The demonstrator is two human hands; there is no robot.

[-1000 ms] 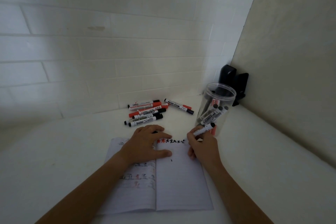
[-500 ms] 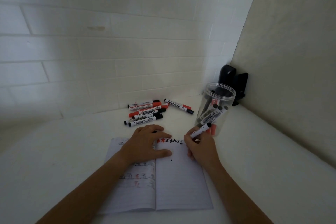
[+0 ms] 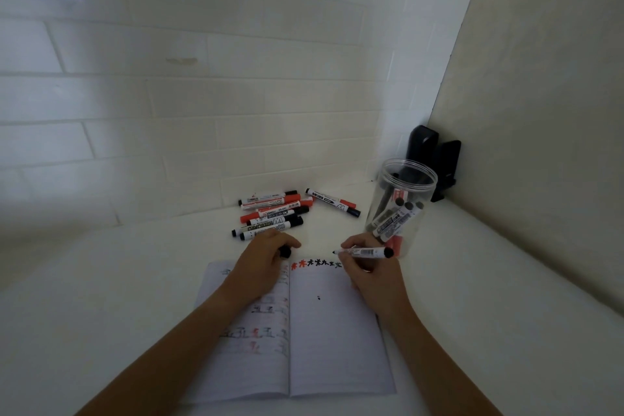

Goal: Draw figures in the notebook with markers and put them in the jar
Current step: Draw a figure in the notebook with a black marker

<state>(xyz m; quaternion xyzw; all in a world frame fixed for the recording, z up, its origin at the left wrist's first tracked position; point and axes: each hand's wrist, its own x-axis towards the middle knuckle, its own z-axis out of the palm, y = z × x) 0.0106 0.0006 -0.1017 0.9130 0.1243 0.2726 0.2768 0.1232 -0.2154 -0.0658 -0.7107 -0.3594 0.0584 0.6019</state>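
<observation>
An open lined notebook (image 3: 334,341) lies on the white table, with a row of small red and black figures (image 3: 315,263) along the top of its right page. My right hand (image 3: 368,272) grips an uncapped black marker (image 3: 363,251), held level above that row with its tip pointing left. My left hand (image 3: 261,262) rests on the left page and holds a black cap (image 3: 285,251) in its fingers. A clear plastic jar (image 3: 401,199) with several markers inside stands just behind my right hand.
Several red and black markers (image 3: 273,213) lie in a loose pile behind the notebook, one more marker (image 3: 332,202) lying apart to their right. A black object (image 3: 435,159) stands in the corner behind the jar. Tiled wall behind, plain wall on the right.
My right hand has lifted the marker off the page and turned it level, tip now pointing left. My left hand has curled around the cap.
</observation>
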